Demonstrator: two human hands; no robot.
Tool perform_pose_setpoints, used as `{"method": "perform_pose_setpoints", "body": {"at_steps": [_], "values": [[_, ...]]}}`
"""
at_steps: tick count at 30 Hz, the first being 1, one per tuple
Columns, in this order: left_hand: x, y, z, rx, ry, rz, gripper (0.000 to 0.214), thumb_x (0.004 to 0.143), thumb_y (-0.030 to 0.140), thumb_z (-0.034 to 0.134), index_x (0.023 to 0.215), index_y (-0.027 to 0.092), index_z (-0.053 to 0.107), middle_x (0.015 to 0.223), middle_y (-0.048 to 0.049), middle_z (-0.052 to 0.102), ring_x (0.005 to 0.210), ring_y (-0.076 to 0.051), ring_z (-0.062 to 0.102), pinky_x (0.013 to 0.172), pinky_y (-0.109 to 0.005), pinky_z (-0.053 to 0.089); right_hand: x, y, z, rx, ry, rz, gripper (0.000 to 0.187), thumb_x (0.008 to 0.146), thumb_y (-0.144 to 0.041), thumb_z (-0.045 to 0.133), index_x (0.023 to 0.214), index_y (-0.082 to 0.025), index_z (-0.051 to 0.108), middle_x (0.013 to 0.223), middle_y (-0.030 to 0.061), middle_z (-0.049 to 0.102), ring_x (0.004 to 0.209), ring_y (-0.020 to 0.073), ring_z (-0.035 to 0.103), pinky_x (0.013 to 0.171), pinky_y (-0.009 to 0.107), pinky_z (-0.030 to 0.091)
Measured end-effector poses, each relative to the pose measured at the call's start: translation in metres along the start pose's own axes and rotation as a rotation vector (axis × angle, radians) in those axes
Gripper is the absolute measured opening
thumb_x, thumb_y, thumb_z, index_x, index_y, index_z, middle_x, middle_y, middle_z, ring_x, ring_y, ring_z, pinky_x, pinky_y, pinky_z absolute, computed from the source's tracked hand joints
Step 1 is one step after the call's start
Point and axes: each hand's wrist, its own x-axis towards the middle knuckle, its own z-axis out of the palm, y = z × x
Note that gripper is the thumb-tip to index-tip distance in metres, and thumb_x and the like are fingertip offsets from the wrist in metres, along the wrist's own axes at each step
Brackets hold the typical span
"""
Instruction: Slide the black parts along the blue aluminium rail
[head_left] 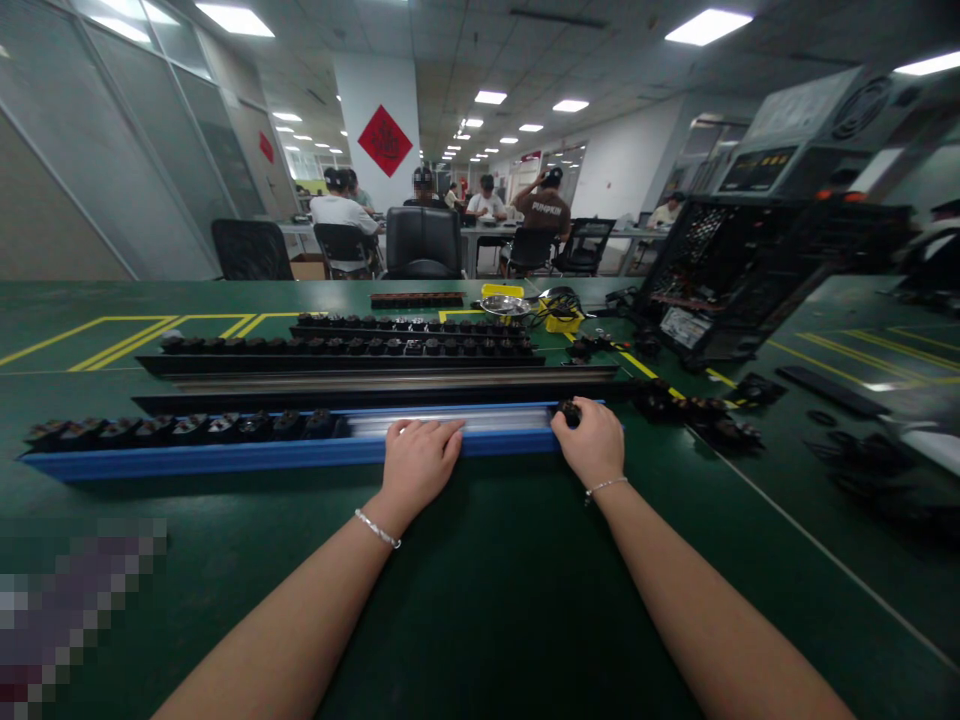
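A long blue rail (225, 462) with a silver inner channel (495, 420) lies across the green table. Its left half carries a row of several round-topped black modules (259, 425) that look like sockets. My left hand (421, 455) rests on the rail's middle, fingers stretched out over the front wall and channel, holding nothing. At the right end, my right hand (592, 440) has its thumb and fingers closed around a single black module (568, 412) at the channel's end. The palm side of that grip is hidden.
Behind lie black rails (375, 400), some filled with modules (345, 346). Loose black parts (701, 415) are scattered at right. A metal dish (505, 304), a yellow bin (562, 320) and an opened computer case (720, 280) stand farther back. People sit at distant tables.
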Motion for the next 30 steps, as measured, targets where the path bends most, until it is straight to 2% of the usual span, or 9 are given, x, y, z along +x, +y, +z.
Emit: {"method": "perform_pose_setpoints", "body": {"at_steps": [8,18,30], "values": [[0.0,0.0,0.0,0.006,-0.009,-0.009,0.038,0.093,0.041,0.032,0.113,0.033,0.063,0.096,-0.0005,0.071,0.09,-0.022,0.06,0.08,-0.039,0.031,0.0,0.003,0.001,-0.004,0.005,0.037,0.031,0.076,-0.031,0.048,0.095,-0.012,0.064,0.101,0.0143,0.067,0.097,0.0263,0.058,0.092,0.041,0.035],[0.001,0.001,0.001,0.016,-0.009,-0.017,0.038,0.093,0.041,0.033,0.113,0.034,0.064,0.094,-0.0014,0.071,0.09,-0.022,0.06,0.081,-0.039,0.031,0.001,0.004,-0.002,-0.01,-0.006,0.094,0.035,0.076,-0.034,0.046,0.098,-0.013,0.063,0.102,0.0144,0.066,0.099,0.0271,0.056,0.094,0.044,0.031],[0.0,0.001,-0.001,-0.002,-0.019,-0.021,0.039,0.093,0.04,0.031,0.113,0.033,0.063,0.097,-0.0019,0.071,0.092,-0.022,0.059,0.083,-0.039,0.031,0.004,0.017,-0.001,-0.006,0.022,0.112,0.035,0.075,-0.033,0.047,0.098,-0.013,0.064,0.102,0.0143,0.066,0.099,0.0265,0.057,0.093,0.04,0.037]]}}
